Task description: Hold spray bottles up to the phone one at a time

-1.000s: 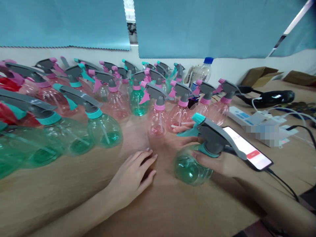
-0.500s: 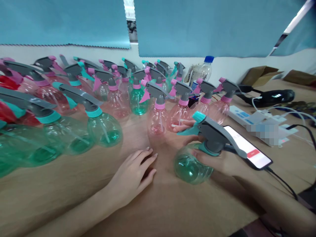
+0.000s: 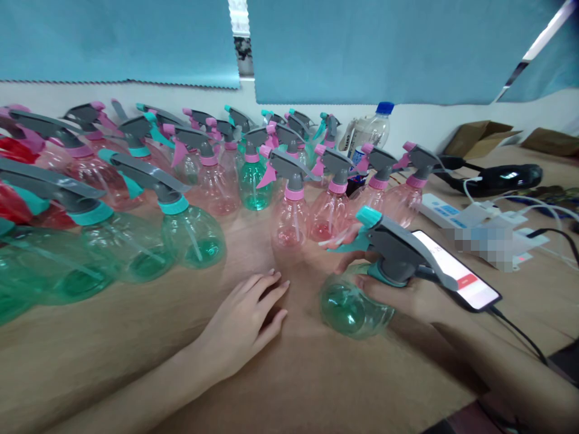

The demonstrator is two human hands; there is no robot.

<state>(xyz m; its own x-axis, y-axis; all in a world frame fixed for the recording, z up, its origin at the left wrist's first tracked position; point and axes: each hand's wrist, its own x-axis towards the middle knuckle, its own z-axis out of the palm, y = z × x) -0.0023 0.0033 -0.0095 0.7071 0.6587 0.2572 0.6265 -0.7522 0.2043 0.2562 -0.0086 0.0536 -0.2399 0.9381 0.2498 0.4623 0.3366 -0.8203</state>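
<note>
My right hand (image 3: pixel 409 296) is wrapped round a green spray bottle (image 3: pixel 350 310) tilted towards me, its grey trigger head (image 3: pixel 398 253) with a teal nozzle on top; one finger reaches onto the teal trigger. My left hand (image 3: pixel 244 319) lies flat on the wooden table (image 3: pixel 136 343), fingers stretched out and holding nothing, a short way left of that bottle. Just beyond stand pink spray bottles (image 3: pixel 289 217) and, to the left, green ones (image 3: pixel 192 232).
Several more pink and green spray bottles fill the table's left and back. A lit phone (image 3: pixel 456 271) on a cable lies behind my right hand. A power strip (image 3: pixel 470 226), white cables, a black device (image 3: pixel 502 179), a clear water bottle (image 3: pixel 368 132) and cardboard boxes (image 3: pixel 479 138) sit at the right.
My finger on the teal trigger has curled in slightly and the bottle shifted a little. The left hand has stayed put.
</note>
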